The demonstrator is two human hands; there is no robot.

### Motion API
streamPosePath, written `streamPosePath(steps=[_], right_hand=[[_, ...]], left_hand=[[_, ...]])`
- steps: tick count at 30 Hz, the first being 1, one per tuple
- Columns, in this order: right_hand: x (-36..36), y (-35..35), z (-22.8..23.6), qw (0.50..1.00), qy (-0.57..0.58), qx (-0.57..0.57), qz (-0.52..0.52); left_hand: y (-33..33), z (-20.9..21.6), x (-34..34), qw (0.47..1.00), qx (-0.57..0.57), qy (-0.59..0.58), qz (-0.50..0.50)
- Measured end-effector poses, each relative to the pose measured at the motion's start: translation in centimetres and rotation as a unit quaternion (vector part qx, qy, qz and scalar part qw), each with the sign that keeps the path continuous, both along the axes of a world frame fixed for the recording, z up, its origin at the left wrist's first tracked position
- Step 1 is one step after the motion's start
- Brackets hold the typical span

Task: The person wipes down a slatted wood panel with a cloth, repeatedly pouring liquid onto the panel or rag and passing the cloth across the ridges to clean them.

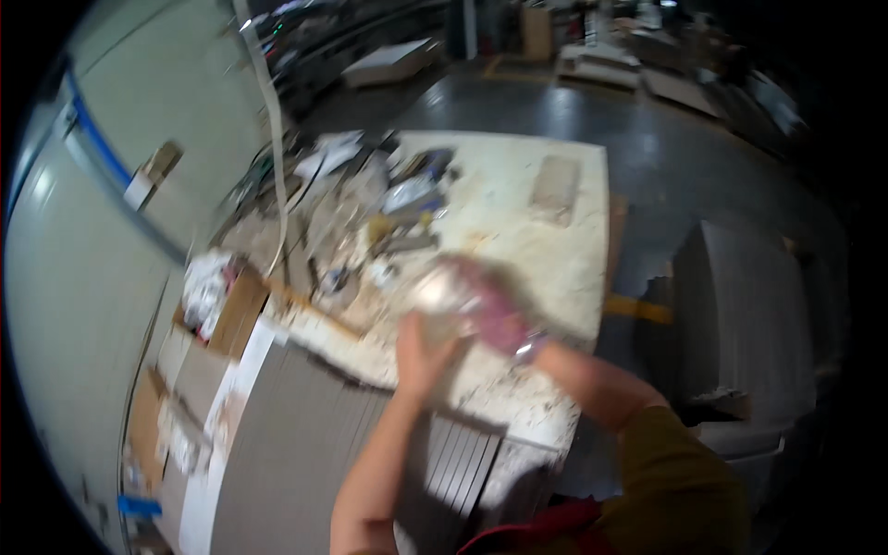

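Observation:
Over the middle of a pale, dusty tabletop, my two hands come together, smeared by motion. My right hand looks covered by a pinkish glove, with a shiny band at its wrist. Its fingers close around a pale, glossy thing, too blurred to name. My bare left hand is at the near side of that thing, thumb and fingers forming a V. Whether its fingers grip the thing is lost in the blur.
Tools, bags and scraps clutter the table's left side. A wrapped tan block lies far right. Stacked grey boards stand at the near edge, another grey stack at right. A cardboard box holds white material.

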State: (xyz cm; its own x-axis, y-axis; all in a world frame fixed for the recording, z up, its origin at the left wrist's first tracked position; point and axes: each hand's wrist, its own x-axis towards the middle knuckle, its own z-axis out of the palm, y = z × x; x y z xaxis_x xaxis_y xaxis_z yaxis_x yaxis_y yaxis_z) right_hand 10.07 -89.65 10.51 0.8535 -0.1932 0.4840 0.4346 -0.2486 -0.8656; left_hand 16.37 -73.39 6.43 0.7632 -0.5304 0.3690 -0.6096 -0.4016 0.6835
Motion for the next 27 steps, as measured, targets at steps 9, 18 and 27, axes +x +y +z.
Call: streamPosePath(steps=[9, 18, 27], right_hand=[[-6.3, 2.1, -3.8, 0.848, 0.11, 0.518, 0.015], [-8.2, 4.2, -5.4, 0.655, 0.227, 0.701, 0.168], [-8.6, 3.5, -7.0, 0.655, 0.185, 0.709, 0.184]], left_hand=[[4.8, 5.7, -4.2, 0.942, 0.254, -0.219, 0.005], [7.6, 8.9, -7.7, 0.875, 0.395, -0.278, -0.033], [8.5, 10.4, -5.6, 0.852, 0.437, -0.289, -0.004]])
